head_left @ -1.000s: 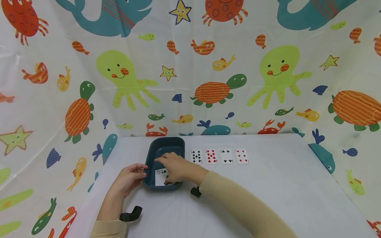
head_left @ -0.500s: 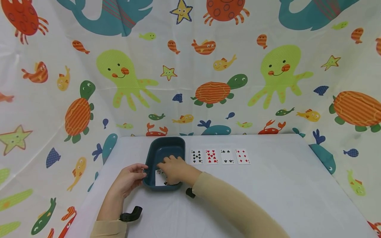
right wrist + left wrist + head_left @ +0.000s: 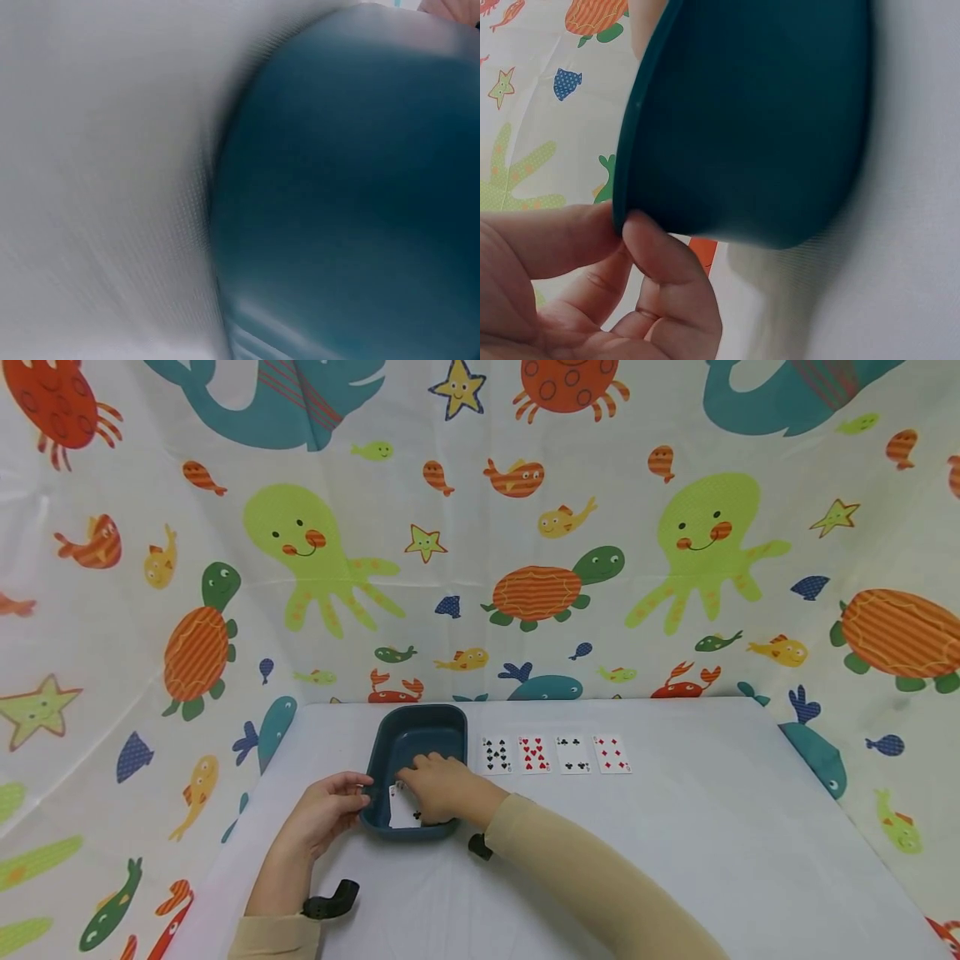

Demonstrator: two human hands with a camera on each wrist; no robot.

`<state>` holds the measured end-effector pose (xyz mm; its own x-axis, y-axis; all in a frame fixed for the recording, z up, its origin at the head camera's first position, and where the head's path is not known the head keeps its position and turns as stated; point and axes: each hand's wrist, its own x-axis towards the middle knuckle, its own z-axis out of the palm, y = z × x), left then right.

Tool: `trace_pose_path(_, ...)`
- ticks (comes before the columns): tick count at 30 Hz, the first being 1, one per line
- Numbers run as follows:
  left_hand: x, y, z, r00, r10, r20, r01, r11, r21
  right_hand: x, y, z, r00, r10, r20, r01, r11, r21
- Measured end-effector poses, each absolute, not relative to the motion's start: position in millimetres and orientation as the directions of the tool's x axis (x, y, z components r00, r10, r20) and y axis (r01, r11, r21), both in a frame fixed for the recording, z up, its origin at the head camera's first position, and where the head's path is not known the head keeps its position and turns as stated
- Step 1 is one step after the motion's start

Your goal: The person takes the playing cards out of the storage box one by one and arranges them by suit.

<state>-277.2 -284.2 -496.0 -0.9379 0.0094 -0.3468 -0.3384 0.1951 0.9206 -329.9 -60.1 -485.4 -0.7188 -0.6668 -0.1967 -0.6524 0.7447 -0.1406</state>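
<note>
- While the left hand point(image 3: 324, 814) grips the left side of a dark blue-green bin point(image 3: 420, 732), the right hand point(image 3: 444, 789) reaches into it from the other side
- As the left wrist view shows more closely, the thumb and a finger of the left hand have the rim of the bin between them, so this hand is grasping it
- The right hand has its back turned upward and is bent down over the near part of the bin; its fingertips are mostly hidden, therefore I cannot tell if they pinch a card or only touch it
- The bin stands on the white table point(image 3: 675, 843), close to the far edge and to the left of the middle
- Inside its near part is a white playing card point(image 3: 401, 810), face up, with a black club mark visible; the right hand covers a portion of it, and whether it lies quite flat I cannot tell
- Just to the right of the bin, four cards lie face up in one row with narrow gaps: a spade card point(image 3: 497, 756), a heart card point(image 3: 535, 755), a club card point(image 3: 573, 755) and a diamond card point(image 3: 612, 754)
- Both arms wear beige sleeves point(image 3: 592, 872), and at each wrist is a black device point(image 3: 332, 901)
- Behind the table hangs a white curtain point(image 3: 450, 468), printed with octopuses, turtles, whales, crabs and fishes
- In the right wrist view, the outer wall of the bin appears blurred beside the tabletop
</note>
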Motion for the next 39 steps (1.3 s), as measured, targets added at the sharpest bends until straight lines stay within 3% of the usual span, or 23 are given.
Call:
trace_pose_path(10,-278.4,-285.0,-499.8,-0.938,0.01,-0.348,-0.339,0.196,0.92,-330.8,-57.3,-488.3,-0.708,-0.682,-0.182,-0.665,0.731,-0.151)
trace_pose_path(39,-277.1,-283.3,-493.2,-0.936,-0.002,-0.351,-0.343,0.208,0.916,-338.9,-44.3,-480.0,-0.7,-0.713,-0.043,-0.652,0.663,-0.369)
